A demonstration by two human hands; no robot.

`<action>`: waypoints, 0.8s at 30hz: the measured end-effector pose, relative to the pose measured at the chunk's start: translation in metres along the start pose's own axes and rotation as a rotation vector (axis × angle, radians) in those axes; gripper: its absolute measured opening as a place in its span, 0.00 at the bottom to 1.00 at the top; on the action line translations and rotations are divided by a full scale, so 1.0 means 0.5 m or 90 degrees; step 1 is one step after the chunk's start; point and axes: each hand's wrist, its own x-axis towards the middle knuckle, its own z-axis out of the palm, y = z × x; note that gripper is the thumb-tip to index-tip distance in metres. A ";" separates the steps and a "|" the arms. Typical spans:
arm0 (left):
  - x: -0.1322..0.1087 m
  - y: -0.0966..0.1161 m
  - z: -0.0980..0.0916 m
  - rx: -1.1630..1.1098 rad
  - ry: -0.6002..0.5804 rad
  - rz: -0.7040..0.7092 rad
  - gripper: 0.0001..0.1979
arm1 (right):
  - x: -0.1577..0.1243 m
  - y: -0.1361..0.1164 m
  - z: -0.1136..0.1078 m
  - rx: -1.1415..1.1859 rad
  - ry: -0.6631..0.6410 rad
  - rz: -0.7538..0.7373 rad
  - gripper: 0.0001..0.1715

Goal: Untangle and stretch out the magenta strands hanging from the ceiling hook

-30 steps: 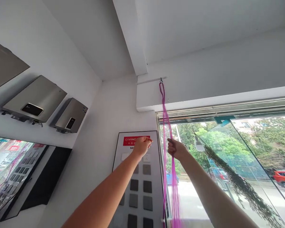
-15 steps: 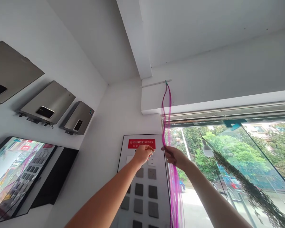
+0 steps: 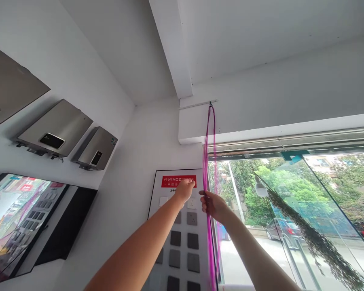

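A: Where are the pink strands (image 3: 208,161)?
B: They hang from a ceiling hook (image 3: 210,104) beside the window (image 3: 291,194). The right hand (image 3: 211,204) pinches them mid-length. The left hand (image 3: 185,189) is curled closed nearby, and I cannot tell whether it holds anything. Steady, gentle tension probably keeps them untangled.
A: Any writing?
B: The red sign (image 3: 178,181) reads roughly "YANGZI".

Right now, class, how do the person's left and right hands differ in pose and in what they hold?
The right hand grips the pink strands hanging from the hook; the left hand is curled beside them, and whether it holds a strand cannot be told. The left hand is raised higher than the right hand, in front of the switch board. Both reach upward on bare arms.
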 end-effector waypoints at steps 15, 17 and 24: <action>0.038 -0.033 0.065 -0.227 -0.195 -0.176 0.14 | -0.092 0.096 0.004 0.052 -0.100 0.078 0.14; 0.022 -0.047 0.063 -0.249 -0.207 -0.184 0.13 | -0.099 0.114 -0.007 -0.004 -0.115 0.063 0.17; -0.042 -0.117 0.048 -0.289 -0.202 -0.197 0.11 | -0.099 0.177 -0.071 -0.117 0.052 0.071 0.23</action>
